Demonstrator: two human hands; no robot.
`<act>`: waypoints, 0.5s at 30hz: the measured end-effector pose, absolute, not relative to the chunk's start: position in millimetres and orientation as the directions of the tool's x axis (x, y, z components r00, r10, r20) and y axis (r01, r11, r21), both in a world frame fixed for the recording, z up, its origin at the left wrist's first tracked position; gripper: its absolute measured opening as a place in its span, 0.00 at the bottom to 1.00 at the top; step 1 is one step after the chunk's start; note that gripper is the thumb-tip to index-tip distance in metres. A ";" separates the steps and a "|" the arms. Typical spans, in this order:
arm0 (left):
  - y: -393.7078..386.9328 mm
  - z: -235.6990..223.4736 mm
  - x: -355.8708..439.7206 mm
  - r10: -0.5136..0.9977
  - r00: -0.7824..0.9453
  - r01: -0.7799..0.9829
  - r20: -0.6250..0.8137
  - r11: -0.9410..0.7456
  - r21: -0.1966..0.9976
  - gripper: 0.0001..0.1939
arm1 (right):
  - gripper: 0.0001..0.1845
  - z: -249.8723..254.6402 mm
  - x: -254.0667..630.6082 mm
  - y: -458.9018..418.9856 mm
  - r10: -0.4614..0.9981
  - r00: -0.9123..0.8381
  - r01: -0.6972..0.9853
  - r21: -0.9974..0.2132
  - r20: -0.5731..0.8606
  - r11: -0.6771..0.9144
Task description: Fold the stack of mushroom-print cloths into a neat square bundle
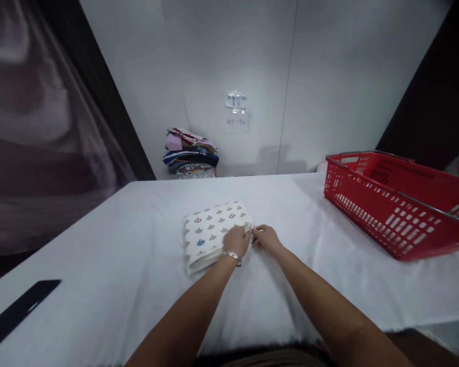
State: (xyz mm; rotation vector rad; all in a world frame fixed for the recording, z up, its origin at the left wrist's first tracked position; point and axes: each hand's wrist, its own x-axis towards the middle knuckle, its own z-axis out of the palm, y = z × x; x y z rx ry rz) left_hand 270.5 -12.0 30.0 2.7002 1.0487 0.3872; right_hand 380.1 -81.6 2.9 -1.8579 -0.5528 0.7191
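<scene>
A folded white cloth (214,219) with grey shapes and a few red and blue motifs lies flat on the white-covered table (145,295). Its layers show along the near edge; whether it is a garment I cannot tell. My left hand (237,240), with a silver bracelet on the wrist, rests over the right part of the cloth, its fingers closed on a bunched bit at the right edge. Right beside it, my right hand (265,237) pinches the same edge. The fingertips of both hands are partly hidden.
A red plastic basket (382,214) with metal handles stands on the right. Folded clothes (191,153) are stacked at the back by the white wall, below paper labels (237,121). A flat dark object (21,313) lies at the left. Draped fabric (42,127) hangs far left.
</scene>
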 end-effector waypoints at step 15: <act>-19.4 31.7 268.8 0.722 0.676 0.655 0.146 -0.680 0.329 0.13 | 0.06 -7.3 384.3 -84.5 0.752 0.618 0.031 -0.949 -0.229 -0.314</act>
